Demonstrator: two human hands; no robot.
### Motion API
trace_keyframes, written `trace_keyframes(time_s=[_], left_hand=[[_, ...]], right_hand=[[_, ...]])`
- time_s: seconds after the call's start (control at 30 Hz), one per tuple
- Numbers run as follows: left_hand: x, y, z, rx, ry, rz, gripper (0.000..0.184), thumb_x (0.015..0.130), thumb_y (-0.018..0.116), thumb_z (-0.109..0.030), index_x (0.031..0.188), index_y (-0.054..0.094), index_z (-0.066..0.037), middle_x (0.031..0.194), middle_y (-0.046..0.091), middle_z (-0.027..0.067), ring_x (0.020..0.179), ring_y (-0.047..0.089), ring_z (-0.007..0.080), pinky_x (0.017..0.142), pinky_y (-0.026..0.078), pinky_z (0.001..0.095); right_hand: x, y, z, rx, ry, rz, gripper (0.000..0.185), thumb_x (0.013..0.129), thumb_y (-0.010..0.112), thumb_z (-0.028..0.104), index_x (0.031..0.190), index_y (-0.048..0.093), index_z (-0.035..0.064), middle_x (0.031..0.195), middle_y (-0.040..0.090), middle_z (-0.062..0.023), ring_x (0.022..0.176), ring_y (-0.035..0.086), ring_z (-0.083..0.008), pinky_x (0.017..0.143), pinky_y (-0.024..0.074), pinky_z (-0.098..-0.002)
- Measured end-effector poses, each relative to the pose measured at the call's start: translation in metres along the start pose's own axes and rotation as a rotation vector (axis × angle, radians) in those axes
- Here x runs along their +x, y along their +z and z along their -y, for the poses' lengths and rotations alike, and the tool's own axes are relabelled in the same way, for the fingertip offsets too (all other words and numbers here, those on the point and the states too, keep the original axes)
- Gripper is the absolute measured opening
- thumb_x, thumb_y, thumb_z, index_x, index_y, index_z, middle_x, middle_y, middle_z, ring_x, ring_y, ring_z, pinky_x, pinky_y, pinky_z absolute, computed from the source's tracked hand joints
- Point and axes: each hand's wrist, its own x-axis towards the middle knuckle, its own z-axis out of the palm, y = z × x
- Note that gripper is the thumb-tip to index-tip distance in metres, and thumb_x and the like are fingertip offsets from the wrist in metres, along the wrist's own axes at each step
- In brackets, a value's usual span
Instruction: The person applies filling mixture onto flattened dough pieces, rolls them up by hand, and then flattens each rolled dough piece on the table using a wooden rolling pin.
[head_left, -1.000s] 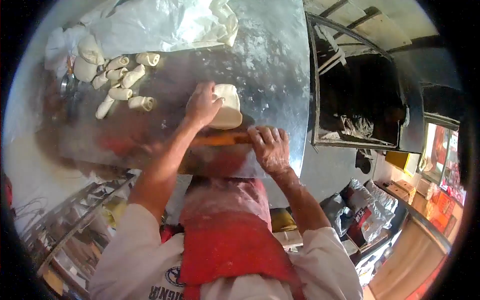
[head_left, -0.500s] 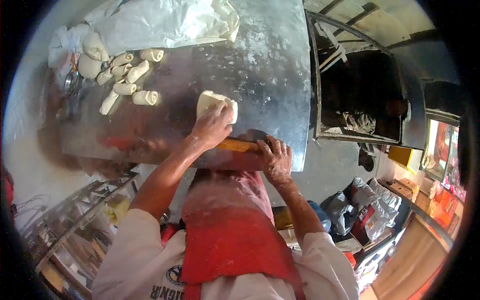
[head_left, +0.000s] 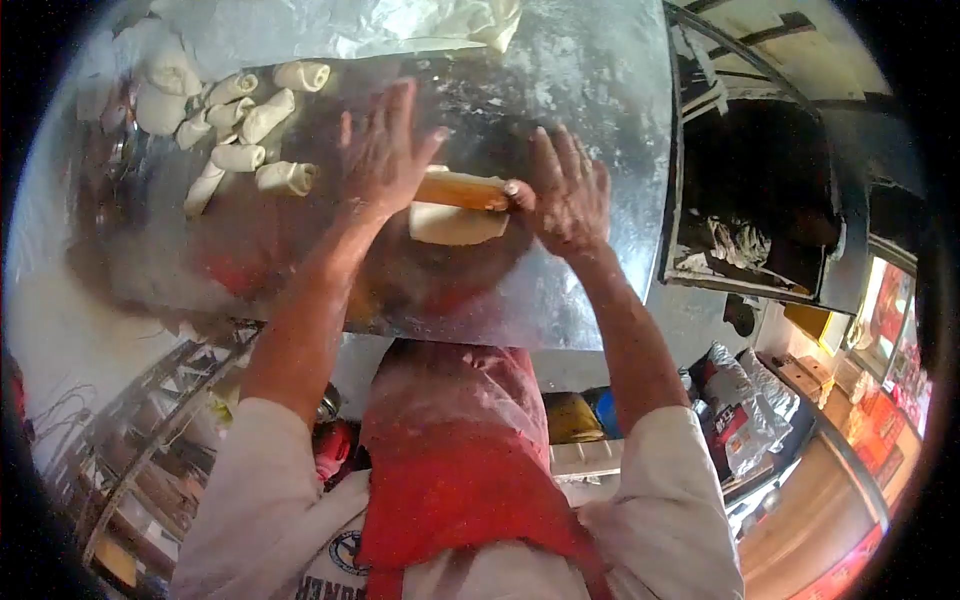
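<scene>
Both bare forearms [head_left: 320, 310] stretched out, hands wide!
There's the bare left hand [head_left: 383, 155] at eleven o'clock, fingers splayed towards twelve, and the bare, pale-smudged right hand [head_left: 570, 200] at one, fingers extended, thumb angled to ten.

Rolling pin [head_left: 462, 191] across dough sheet [head_left: 457, 227]

Over there stands a blackened, open-fronted metal cabinet [head_left: 770, 293], a yellow box [head_left: 813, 325] near its corner, silvery bags [head_left: 735, 385] heaped together; opposite, a cluttered rack [head_left: 170, 432].
</scene>
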Motion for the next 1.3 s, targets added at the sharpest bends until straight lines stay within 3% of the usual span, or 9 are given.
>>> trace_keyframes(time_s=[0.2,0.3,0.47,0.53,0.73,0.87,0.93,1.23,1.3], left_hand=[[-0.073,-0.015,-0.008,0.076,0.112,0.144,0.077,0.1,0.056,-0.051,0.16,0.032,-0.008,0.161,0.039,0.0176,0.149,0.036,0.0391,0.12,0.022,0.0636],[-0.02,0.003,-0.004,0.011,0.048,0.136,0.08,0.099,0.056,-0.053,0.161,0.031,-0.008,0.162,0.038,0.0173,0.149,0.036,0.0386,0.12,0.023,0.0633],[-0.027,0.007,-0.009,0.118,0.049,-0.002,0.08,0.098,0.057,-0.053,0.16,0.033,-0.009,0.163,0.038,0.017,0.149,0.037,0.0378,0.119,0.025,0.0622],[-0.089,-0.004,-0.019,0.062,0.094,0.137,0.075,0.101,0.054,-0.05,0.16,0.033,-0.009,0.162,0.038,0.0182,0.148,0.037,0.0392,0.119,0.026,0.0619],[0.012,0.01,-0.011,-0.076,-0.05,0.046,0.082,0.098,0.057,-0.054,0.161,0.031,-0.008,0.163,0.036,0.0183,0.15,0.034,0.0392,0.119,0.026,0.0619],[-0.019,0.013,-0.009,0.048,0.057,-0.087,0.086,0.097,0.058,-0.055,0.161,0.028,-0.006,0.162,0.036,0.02,0.151,0.032,0.0402,0.119,0.027,0.0616],[-0.083,-0.013,-0.029,0.064,0.02,0.153,0.084,0.098,0.059,-0.05,0.16,0.028,-0.003,0.162,0.036,0.0221,0.149,0.033,0.0427,0.119,0.028,0.0599],[-0.028,0.008,-0.012,0.041,0.018,0.206,0.084,0.098,0.064,-0.038,0.164,0.021,-0.008,0.167,0.028,0.0191,0.153,0.027,0.0419,0.122,0.025,0.0581],[-0.065,-0.004,-0.022,0.049,0.047,0.201,0.08,0.098,0.063,-0.039,0.162,0.026,-0.009,0.164,0.032,0.0198,0.15,0.031,0.0438,0.119,0.029,0.0587]], right_hand=[[-0.067,0.006,0.027,0.079,0.141,0.068,0.089,0.097,0.043,0.072,0.154,0.043,0.0033,0.153,0.048,-0.026,0.141,0.046,-0.0451,0.114,0.0353,-0.0585],[0.015,-0.012,-0.002,0.025,0.153,0.178,0.078,0.1,0.044,0.066,0.16,0.035,0.0175,0.164,0.036,-0.0166,0.15,0.036,-0.0371,0.121,0.0266,-0.0589],[0.005,0.0,-0.004,0.001,0.154,0.153,0.074,0.102,0.044,0.06,0.162,0.032,0.0182,0.166,0.032,-0.015,0.154,0.029,-0.034,0.122,0.0216,-0.0618],[-0.048,0.0,0.014,0.031,0.176,0.152,0.067,0.103,0.045,0.058,0.154,0.045,0.0132,0.163,0.038,-0.0177,0.15,0.035,-0.0391,0.119,0.026,-0.0618],[0.059,-0.01,-0.016,0.006,0.257,0.188,0.071,0.103,0.043,0.061,0.16,0.037,0.0187,0.168,0.029,-0.0125,0.154,0.029,-0.0336,0.123,0.0198,-0.0605],[0.01,-0.005,0.002,-0.015,0.226,0.139,0.071,0.102,0.046,0.06,0.157,0.041,0.0149,0.164,0.035,-0.0159,0.151,0.034,-0.0354,0.12,0.0259,-0.059],[-0.046,-0.005,0.019,0.04,0.216,0.161,0.072,0.1,0.048,0.061,0.157,0.042,0.0162,0.164,0.036,-0.0143,0.151,0.034,-0.035,0.12,0.0266,-0.0589],[0.03,-0.005,-0.005,0.028,0.133,0.051,0.07,0.097,0.05,0.066,0.149,0.053,0.0185,0.161,0.042,-0.0123,0.148,0.039,-0.0345,0.118,0.0294,-0.0582],[-0.017,-0.003,0.005,0.006,0.072,0.038,0.059,0.098,0.055,0.054,0.147,0.055,0.0206,0.157,0.047,-0.0093,0.143,0.044,-0.0311,0.116,0.0314,-0.0557]])
